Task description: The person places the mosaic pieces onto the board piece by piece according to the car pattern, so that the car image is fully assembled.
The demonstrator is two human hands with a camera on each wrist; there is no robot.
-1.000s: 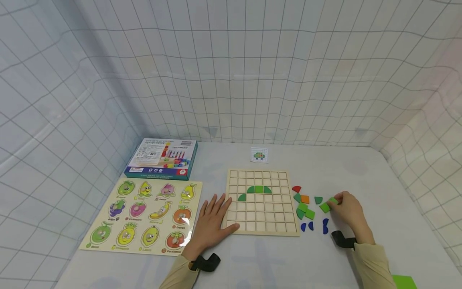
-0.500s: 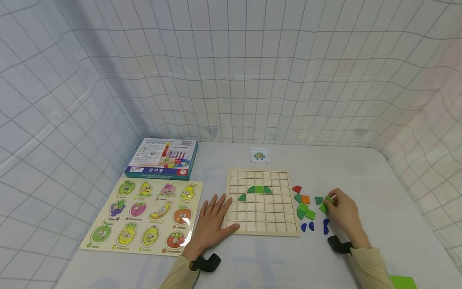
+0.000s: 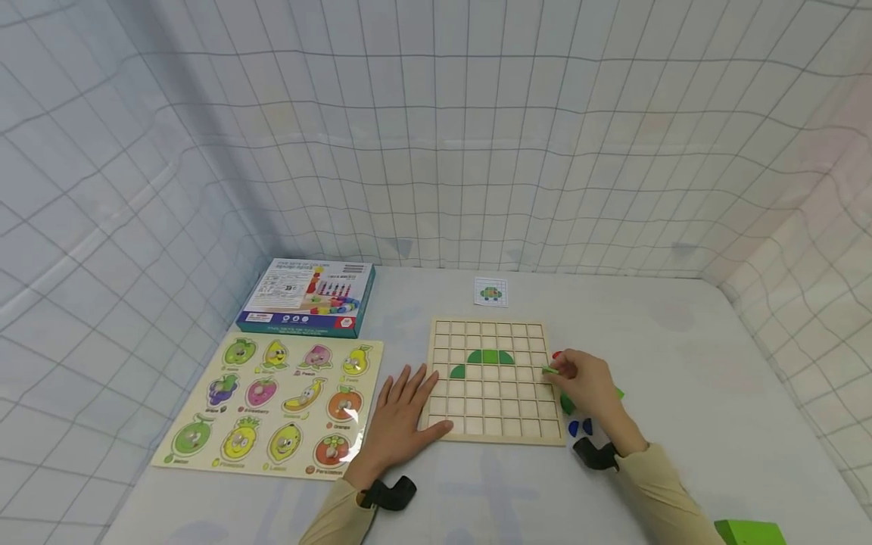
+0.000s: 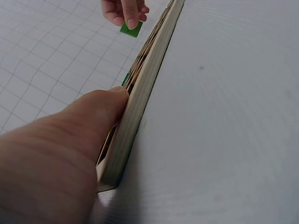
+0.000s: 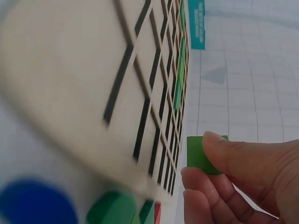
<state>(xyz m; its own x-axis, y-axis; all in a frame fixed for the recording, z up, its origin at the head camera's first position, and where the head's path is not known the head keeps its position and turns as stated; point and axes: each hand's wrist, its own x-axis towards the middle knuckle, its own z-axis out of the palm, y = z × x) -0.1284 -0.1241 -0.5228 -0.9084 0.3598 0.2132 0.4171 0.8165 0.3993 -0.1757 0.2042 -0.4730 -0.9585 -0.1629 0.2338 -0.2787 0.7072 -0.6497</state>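
A wooden grid board (image 3: 490, 433) lies on the table, with dark green quarter-round tiles (image 3: 458, 372) and a light green square tile (image 3: 490, 356) set in its cells. My left hand (image 3: 402, 424) rests with fingers spread on the board's left edge; its thumb lies along the near edge in the left wrist view. Between thumb and fingers my right hand (image 3: 587, 384) pinches a green square tile (image 5: 198, 154), held at the board's right edge. Loose tiles lie beneath and beside that hand, including blue ones (image 3: 574, 428); several are hidden by it.
A small card (image 3: 490, 292) with a green printed figure lies behind the board. To the left are a fruit puzzle board (image 3: 266, 409) and a boxed toy set (image 3: 306, 299). A bright green object (image 3: 749, 532) sits at the near right corner.
My right hand has picked up a green square tile from the loose pieces and carried it left to the board's right edge. My left hand has stayed in place.
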